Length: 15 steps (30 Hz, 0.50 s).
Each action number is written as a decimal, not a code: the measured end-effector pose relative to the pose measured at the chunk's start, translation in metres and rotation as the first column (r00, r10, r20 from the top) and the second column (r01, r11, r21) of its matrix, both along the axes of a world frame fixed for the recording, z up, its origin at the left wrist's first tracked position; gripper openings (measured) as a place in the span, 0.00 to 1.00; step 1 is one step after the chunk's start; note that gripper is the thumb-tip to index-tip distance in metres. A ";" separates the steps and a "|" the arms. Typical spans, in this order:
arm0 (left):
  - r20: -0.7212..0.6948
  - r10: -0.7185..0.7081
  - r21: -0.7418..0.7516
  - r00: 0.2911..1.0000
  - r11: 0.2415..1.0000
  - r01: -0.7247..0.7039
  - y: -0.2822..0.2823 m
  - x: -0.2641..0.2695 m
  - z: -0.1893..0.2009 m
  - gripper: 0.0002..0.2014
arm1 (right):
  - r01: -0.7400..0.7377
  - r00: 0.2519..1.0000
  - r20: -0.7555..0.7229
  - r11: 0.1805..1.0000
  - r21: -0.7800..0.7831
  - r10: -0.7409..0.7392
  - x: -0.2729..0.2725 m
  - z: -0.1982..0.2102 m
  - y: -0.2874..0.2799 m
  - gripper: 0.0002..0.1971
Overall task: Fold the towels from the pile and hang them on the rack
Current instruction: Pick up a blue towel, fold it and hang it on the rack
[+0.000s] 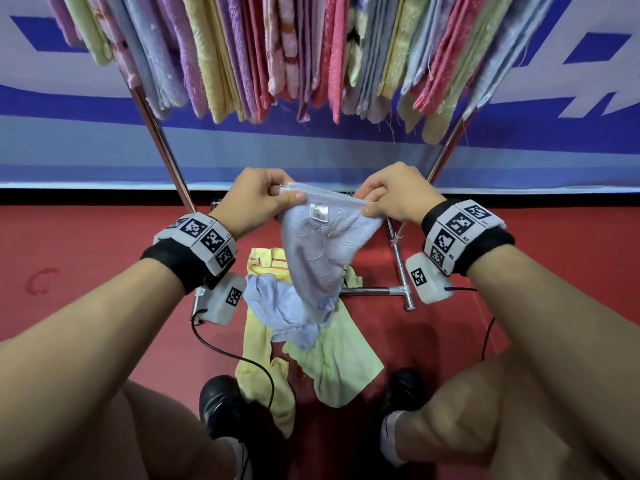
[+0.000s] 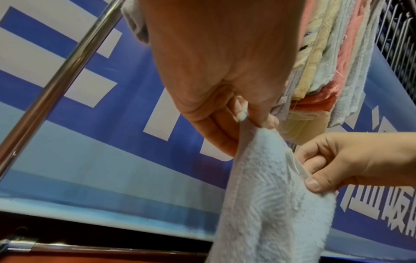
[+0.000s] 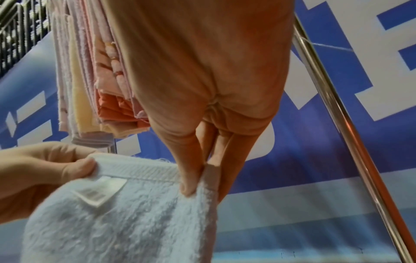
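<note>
A pale blue towel [image 1: 318,251] with a small white label [image 1: 319,213] hangs between my two hands below the rack. My left hand [image 1: 277,197] pinches its upper left corner, thumb on the near side. My right hand [image 1: 369,206] pinches the upper right corner, so the top hem stretches between them. The towel's lower end droops toward the pile [image 1: 311,344] on the floor. In the left wrist view the towel [image 2: 270,204] hangs from the left hand [image 2: 252,122]. In the right wrist view the right hand [image 3: 198,181] pinches the towel [image 3: 126,222] at its hem.
Several folded towels [image 1: 294,53] in pink, yellow, purple and blue hang along the rack above. The rack's chrome legs [image 1: 166,157] slant down to a foot bar [image 1: 370,291] on the red floor. Yellow, green and blue towels lie by my black shoes [image 1: 225,407]. A blue banner [image 1: 69,143] stands behind.
</note>
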<state>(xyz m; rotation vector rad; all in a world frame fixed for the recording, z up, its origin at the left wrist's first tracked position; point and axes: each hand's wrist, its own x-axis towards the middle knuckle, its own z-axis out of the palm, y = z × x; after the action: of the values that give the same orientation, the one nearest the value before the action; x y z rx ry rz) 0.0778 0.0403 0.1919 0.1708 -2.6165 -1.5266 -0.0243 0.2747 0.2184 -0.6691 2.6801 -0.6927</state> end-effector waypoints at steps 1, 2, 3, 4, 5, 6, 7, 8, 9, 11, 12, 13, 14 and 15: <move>-0.006 0.034 -0.022 0.999 0.999 -0.034 -0.002 -0.001 -0.003 0.12 | -0.008 1.000 -0.008 1.000 0.000 0.008 0.001 0.001 -0.001 0.14; -0.013 0.056 -0.032 0.998 0.998 -0.056 -0.003 -0.002 -0.004 0.16 | -0.012 1.000 -0.012 1.000 -0.009 0.012 0.001 0.002 -0.003 0.15; -0.021 0.071 -0.028 0.997 0.997 -0.072 -0.003 -0.003 -0.006 0.19 | -0.012 1.000 -0.012 1.000 -0.022 0.012 0.002 0.003 -0.003 0.15; -0.030 0.083 -0.026 0.996 0.996 -0.084 -0.003 -0.003 -0.007 0.21 | -0.009 1.000 -0.009 0.999 -0.037 0.009 0.002 0.004 -0.004 0.16; -0.043 0.092 -0.041 0.995 0.995 -0.094 -0.003 -0.003 -0.008 0.22 | -0.004 1.000 -0.006 0.999 -0.048 0.004 0.002 0.005 -0.005 0.16; -0.056 0.094 -0.065 0.994 0.993 -0.097 -0.002 -0.002 -0.007 0.24 | -0.002 1.000 -0.008 0.999 -0.053 0.001 0.001 0.005 -0.005 0.15; -0.067 0.086 -0.078 0.994 0.993 -0.091 0.000 -0.001 -0.007 0.24 | -0.002 1.000 -0.018 0.999 -0.047 0.001 0.002 0.006 -0.006 0.14; -0.071 0.073 -0.064 0.995 0.995 -0.078 0.001 -0.001 -0.007 0.24 | -0.003 0.999 -0.033 0.999 -0.032 0.002 0.002 0.005 -0.006 0.13; -0.072 0.061 -0.030 0.996 0.998 -0.063 0.002 -0.001 -0.007 0.22 | -0.003 0.999 -0.047 1.000 -0.012 0.002 0.003 0.004 -0.006 0.12; -0.054 0.049 0.006 0.997 0.999 -0.049 0.004 0.000 -0.007 0.21 | 0.013 0.998 -0.061 1.000 0.015 -0.012 0.003 0.002 -0.006 0.10; -0.042 0.047 0.002 0.998 0.999 -0.047 0.005 0.000 -0.006 0.21 | 0.026 0.998 -0.062 1.000 0.017 -0.025 0.002 0.001 -0.005 0.09; -0.037 0.041 0.002 0.998 0.999 -0.041 0.006 0.000 -0.005 0.20 | 0.040 0.997 -0.061 0.999 0.013 -0.039 0.001 0.001 -0.004 0.09; -0.040 0.028 0.007 0.999 1.000 -0.028 0.008 0.001 -0.004 0.18 | 0.053 0.997 -0.058 0.999 0.004 -0.052 -0.001 0.001 -0.003 0.08; -0.047 0.010 0.007 0.999 1.000 -0.010 0.009 0.001 -0.002 0.15 | 0.062 0.997 -0.054 0.998 -0.006 -0.062 -0.002 0.002 -0.002 0.09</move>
<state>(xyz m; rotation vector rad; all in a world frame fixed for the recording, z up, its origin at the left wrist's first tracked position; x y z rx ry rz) 0.0791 0.0491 0.1899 0.1465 -2.5711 -1.5181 -0.0267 0.2726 0.2205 -0.6172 2.7601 -0.7066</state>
